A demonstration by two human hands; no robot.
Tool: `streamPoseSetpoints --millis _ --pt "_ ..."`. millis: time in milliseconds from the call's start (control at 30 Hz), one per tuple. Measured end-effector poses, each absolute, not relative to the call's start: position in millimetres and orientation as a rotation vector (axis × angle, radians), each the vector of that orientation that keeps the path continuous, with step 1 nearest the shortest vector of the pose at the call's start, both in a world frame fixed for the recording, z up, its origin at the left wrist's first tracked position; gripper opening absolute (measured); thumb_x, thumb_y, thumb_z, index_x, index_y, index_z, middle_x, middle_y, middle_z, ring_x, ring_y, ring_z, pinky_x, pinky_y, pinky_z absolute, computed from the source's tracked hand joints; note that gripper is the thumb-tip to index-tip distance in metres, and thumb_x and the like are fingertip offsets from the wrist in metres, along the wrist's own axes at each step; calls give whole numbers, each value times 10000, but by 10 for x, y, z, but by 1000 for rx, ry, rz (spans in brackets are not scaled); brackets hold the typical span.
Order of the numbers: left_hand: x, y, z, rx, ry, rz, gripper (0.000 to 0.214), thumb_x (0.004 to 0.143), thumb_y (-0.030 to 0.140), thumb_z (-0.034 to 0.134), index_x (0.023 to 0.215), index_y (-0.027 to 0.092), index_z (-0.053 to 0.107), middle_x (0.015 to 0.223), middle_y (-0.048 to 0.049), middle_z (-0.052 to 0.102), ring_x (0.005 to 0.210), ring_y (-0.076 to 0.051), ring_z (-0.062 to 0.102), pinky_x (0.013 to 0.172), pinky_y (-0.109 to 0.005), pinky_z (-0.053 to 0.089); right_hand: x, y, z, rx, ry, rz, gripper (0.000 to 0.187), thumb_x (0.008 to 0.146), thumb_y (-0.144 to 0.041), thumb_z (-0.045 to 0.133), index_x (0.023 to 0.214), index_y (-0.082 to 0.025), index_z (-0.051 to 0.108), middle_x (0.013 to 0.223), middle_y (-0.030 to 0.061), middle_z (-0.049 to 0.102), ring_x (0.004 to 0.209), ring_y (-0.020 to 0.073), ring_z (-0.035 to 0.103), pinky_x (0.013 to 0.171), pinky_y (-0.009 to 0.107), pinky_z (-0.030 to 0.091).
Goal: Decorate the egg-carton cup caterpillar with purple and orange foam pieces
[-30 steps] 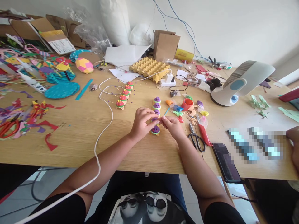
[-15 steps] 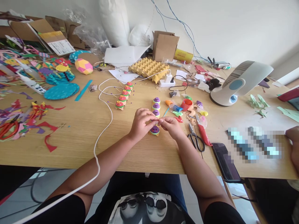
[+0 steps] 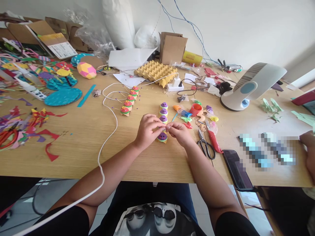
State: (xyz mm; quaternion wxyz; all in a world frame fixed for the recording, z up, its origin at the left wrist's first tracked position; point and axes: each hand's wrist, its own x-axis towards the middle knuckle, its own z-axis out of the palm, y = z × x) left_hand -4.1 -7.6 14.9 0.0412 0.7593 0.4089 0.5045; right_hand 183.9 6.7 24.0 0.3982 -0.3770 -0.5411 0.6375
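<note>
Looks like fiddly pinch work, left hand (image 3: 148,129) and right hand (image 3: 181,133) fingertips closed together over the purple-domed, yellow-based egg-carton-style row (image 3: 162,137) on the light-wood counter (image 3: 140,165), can't tell what's held if anything, so next move probably needs a light touch.

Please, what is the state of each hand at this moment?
Left hand: closed in a pinch over the purple-topped strip; any held item unclear.
Right hand: pinched closed beside it; any held item unclear.

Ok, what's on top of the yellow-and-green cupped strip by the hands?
Purple domes with dark dots; the left hand covers part of the strip, hiding its top there.
</note>
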Motion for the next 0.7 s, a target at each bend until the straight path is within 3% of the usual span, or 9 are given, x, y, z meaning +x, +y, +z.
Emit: streamPoseSetpoints --millis 300,700 --pt "-41 -86 188 2102 1305 1688 73 913 274 653 888 217 689 905 -24 699 995 -193 601 987 -399 479 1830 71 215 -979 -1283 1649 244 731 -396 769 785 -176 678 702 -18 615 519 58 349 490 230 213" --pt "-5 -117 165 2231 1150 1532 142 898 251 672 1038 233 687 969 -37 720 1045 -202 603 955 -384 510 1829 68 223 -977 -1357 1655 378 741 -527 768 762 -155 700 567 -49 444 501 62 267 498 257 155"
